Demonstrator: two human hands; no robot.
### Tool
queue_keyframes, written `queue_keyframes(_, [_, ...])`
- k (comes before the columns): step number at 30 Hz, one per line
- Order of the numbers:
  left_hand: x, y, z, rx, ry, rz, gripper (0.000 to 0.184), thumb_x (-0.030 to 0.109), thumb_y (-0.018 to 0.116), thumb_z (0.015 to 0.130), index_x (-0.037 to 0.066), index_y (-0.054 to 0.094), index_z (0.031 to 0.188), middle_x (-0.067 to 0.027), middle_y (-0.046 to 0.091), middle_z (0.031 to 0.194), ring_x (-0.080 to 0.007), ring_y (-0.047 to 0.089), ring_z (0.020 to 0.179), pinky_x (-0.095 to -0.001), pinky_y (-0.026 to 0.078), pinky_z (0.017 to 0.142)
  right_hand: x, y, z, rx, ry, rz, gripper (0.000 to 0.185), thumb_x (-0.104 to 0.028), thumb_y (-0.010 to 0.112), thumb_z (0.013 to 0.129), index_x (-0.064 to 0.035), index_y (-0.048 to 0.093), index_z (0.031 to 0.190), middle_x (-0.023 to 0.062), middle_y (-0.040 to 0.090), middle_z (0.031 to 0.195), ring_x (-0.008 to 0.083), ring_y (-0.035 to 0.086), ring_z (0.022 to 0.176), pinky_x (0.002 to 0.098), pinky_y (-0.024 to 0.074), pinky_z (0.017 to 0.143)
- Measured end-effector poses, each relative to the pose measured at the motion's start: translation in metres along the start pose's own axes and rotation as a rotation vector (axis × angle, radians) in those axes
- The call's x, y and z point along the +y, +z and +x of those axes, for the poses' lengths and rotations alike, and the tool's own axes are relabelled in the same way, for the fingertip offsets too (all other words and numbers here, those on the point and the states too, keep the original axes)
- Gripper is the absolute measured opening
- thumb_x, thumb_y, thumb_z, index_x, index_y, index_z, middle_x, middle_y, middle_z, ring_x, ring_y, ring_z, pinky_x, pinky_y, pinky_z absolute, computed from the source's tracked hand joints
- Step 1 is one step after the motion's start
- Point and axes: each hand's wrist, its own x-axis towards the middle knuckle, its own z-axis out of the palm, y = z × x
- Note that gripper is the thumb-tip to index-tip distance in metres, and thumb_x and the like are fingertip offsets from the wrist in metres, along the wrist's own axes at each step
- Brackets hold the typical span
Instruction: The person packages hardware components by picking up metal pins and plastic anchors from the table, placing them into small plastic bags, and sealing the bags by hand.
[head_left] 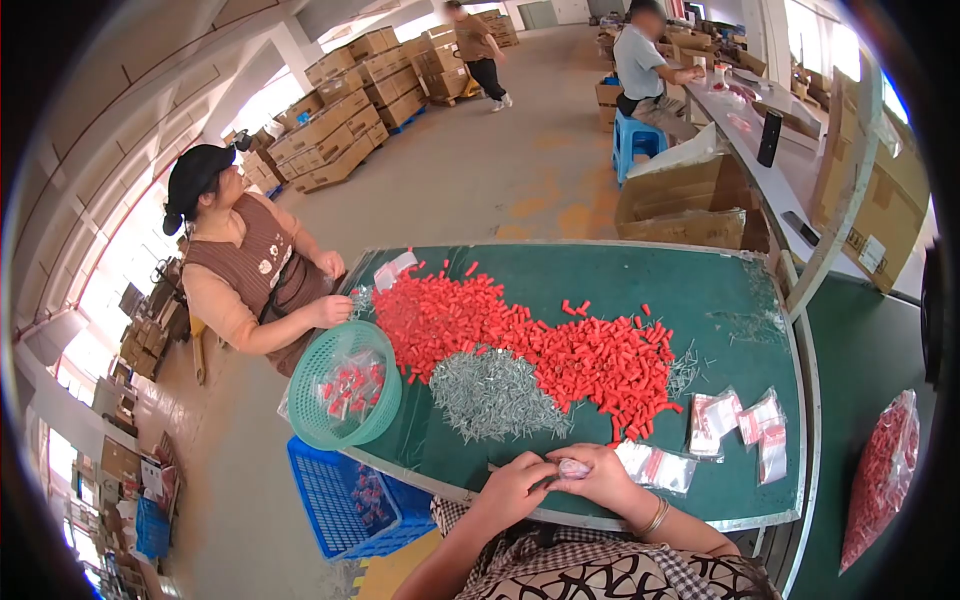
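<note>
A small bag (572, 468), pinkish-white and crumpled, sits in our right hand (606, 480), pinched at the table's (600, 275) near edge! Our left hand (518, 484) bends in beside it, its grip hard to tell. Red plugs (460, 318) and grey screws (498, 395) heap the green top; boxes (335, 135) stack beyond.

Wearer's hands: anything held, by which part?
Likely a bag, bunched in the right hand, left hand close by; gripped part can't be told.

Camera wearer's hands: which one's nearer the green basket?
Left. The left hand is right of the green basket, apart from it; the right hand is farther right.
</note>
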Motion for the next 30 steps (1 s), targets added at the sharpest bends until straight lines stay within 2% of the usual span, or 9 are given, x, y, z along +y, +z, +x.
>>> queue_keyframes(9, [-0.008, 0.001, -0.001, -0.006, 0.017, 0.083, 0.015, 0.006, 0.068, 0.075, 0.010, 0.071, 0.089, -0.0077, 0.059, 0.083, -0.0256, 0.062, 0.075, -0.0356, 0.049, 0.065, 0.000, 0.000, 0.000, -0.017, -0.081, -0.113, 0.047, -0.026, 0.084, 0.066, -0.0031, 0.067, 0.104, 0.0143, 0.068, 0.097, 0.0310, 0.066, 0.089, 0.0368, 0.0527, 0.078])
queue_keyframes(10, [-0.011, 0.002, -0.003, 0.003, 0.032, 0.085, 0.022, 0.003, 0.067, 0.076, 0.010, 0.070, 0.096, -0.0091, 0.058, 0.083, -0.0256, 0.060, 0.072, -0.0344, 0.049, 0.064, 0.001, 0.000, 0.000, -0.027, -0.046, -0.091, 0.046, -0.025, 0.084, 0.066, -0.0030, 0.067, 0.103, 0.0142, 0.068, 0.097, 0.0308, 0.066, 0.089, 0.0366, 0.0528, 0.078])
queue_keyframes(13, [0.007, -0.006, -0.003, 0.064, -0.136, -0.135, 0.035, -0.002, 0.065, 0.078, 0.007, 0.064, 0.112, -0.0068, 0.057, 0.081, -0.0150, 0.057, 0.067, -0.0268, 0.045, 0.060, 0.002, -0.001, 0.002, -0.013, 0.011, -0.005, 0.047, -0.022, 0.085, 0.066, -0.0030, 0.067, 0.105, 0.0123, 0.068, 0.094, 0.0267, 0.066, 0.087, 0.0338, 0.0523, 0.077])
queue_keyframes(14, [-0.002, -0.004, -0.008, 0.144, -0.194, -0.175, 0.028, -0.001, 0.067, 0.080, 0.006, 0.066, 0.106, -0.0050, 0.059, 0.081, -0.0118, 0.057, 0.065, -0.0254, 0.044, 0.058, 0.003, -0.001, 0.002, -0.012, 0.028, 0.002, 0.047, -0.019, 0.085, 0.065, -0.0029, 0.067, 0.105, 0.0113, 0.068, 0.094, 0.0253, 0.066, 0.087, 0.0331, 0.0517, 0.077])
queue_keyframes(16, [-0.023, -0.009, -0.013, 0.321, -0.214, -0.045, 0.021, 0.004, 0.068, 0.080, 0.005, 0.066, 0.101, -0.0086, 0.059, 0.077, -0.0214, 0.057, 0.061, -0.0315, 0.046, 0.058, 0.000, -0.001, 0.002, -0.006, 0.060, 0.018, 0.047, -0.014, 0.085, 0.065, -0.0027, 0.066, 0.106, 0.0091, 0.068, 0.093, 0.0224, 0.066, 0.086, 0.0316, 0.0507, 0.078])
queue_keyframes(18, [-0.050, -0.018, -0.012, 0.480, -0.261, 0.104, 0.014, 0.003, 0.067, 0.080, 0.003, 0.068, 0.094, -0.0098, 0.060, 0.075, -0.0221, 0.058, 0.062, -0.0322, 0.047, 0.059, -0.001, 0.000, 0.003, -0.018, 0.072, 0.021, 0.048, -0.015, 0.086, 0.064, -0.0032, 0.066, 0.107, 0.0091, 0.068, 0.093, 0.0223, 0.065, 0.087, 0.0321, 0.0506, 0.079])
queue_keyframes(23, [-0.093, -0.031, 0.007, 0.442, -0.306, 0.379, 0.029, 0.016, 0.072, 0.078, 0.002, 0.065, 0.102, -0.0145, 0.060, 0.093, -0.0336, 0.060, 0.084, -0.0405, 0.049, 0.073, -0.001, 0.002, 0.003, -0.055, 0.091, -0.002, 0.047, -0.021, 0.085, 0.066, -0.0042, 0.067, 0.106, 0.0109, 0.068, 0.096, 0.0262, 0.065, 0.089, 0.0333, 0.0510, 0.080])
queue_keyframes(26, [-0.096, -0.022, 0.024, 0.376, -0.317, 0.533, 0.029, 0.020, 0.071, 0.078, 0.001, 0.065, 0.100, -0.0157, 0.060, 0.094, -0.0358, 0.060, 0.087, -0.0428, 0.049, 0.075, 0.000, 0.003, 0.002, -0.036, 0.048, 0.027, 0.046, -0.015, 0.085, 0.067, -0.0040, 0.066, 0.107, 0.0089, 0.068, 0.093, 0.0224, 0.065, 0.089, 0.0323, 0.0499, 0.082])
queue_keyframes(30, [-0.100, -0.021, 0.034, 0.295, -0.320, 0.544, 0.019, 0.017, 0.068, 0.080, 0.003, 0.066, 0.093, -0.0143, 0.060, 0.088, -0.0348, 0.061, 0.085, -0.0424, 0.049, 0.074, 0.001, 0.000, 0.001, -0.060, 0.048, 0.003, 0.045, -0.020, 0.085, 0.068, -0.0053, 0.067, 0.107, 0.0102, 0.068, 0.096, 0.0225, 0.066, 0.090, 0.0323, 0.0510, 0.081])
